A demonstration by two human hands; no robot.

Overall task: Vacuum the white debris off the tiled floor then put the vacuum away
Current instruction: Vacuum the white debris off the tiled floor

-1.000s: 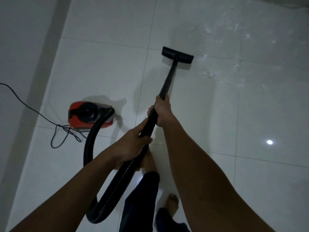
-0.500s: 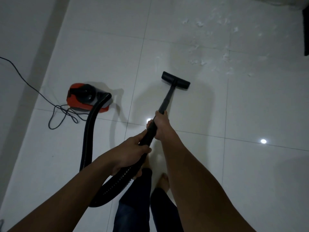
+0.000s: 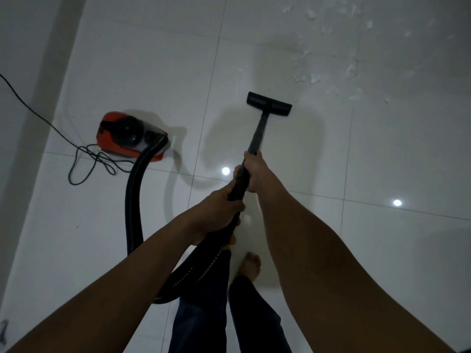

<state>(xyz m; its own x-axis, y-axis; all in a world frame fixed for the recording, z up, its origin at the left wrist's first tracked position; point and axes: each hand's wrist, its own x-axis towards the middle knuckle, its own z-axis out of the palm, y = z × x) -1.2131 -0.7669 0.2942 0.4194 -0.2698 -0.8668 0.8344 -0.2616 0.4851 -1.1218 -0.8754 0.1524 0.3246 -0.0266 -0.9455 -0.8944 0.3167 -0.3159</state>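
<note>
Nearest the camera, 2 dark trouser legs [image 3: 224, 314] and a bare foot [image 3: 251, 266] stand on the glossy white tiled floor [image 3: 382, 174]. Above them the left hand [image 3: 219, 215] wraps its fingers [image 3: 235, 206] tight around the vacuum's black wand [image 3: 257, 135] where the ribbed hose [image 3: 132, 189] joins it. Just beyond, the right hand [image 3: 254, 171] also grips the wand, fingers closed round it. The hose loops down past the legs, then rises in an arc at 9 o'clock from the hands to the canister [image 3: 127, 135], a squat red body with a black domed top, sitting on the floor at about 10 o'clock. A thin black power cord [image 3: 86, 159] lies tangled just left of it and trails off toward the left edge. The wand runs toward 12 o'clock, ending in a flat, wide black floor nozzle [image 3: 269, 103] resting on the tiles. The white debris [image 3: 351, 70], small ragged flakes, is scattered beyond the nozzle from 12 to 2 o'clock, near it but apart. 2 bright light reflections [image 3: 397, 202] shine on the tiles.
</note>
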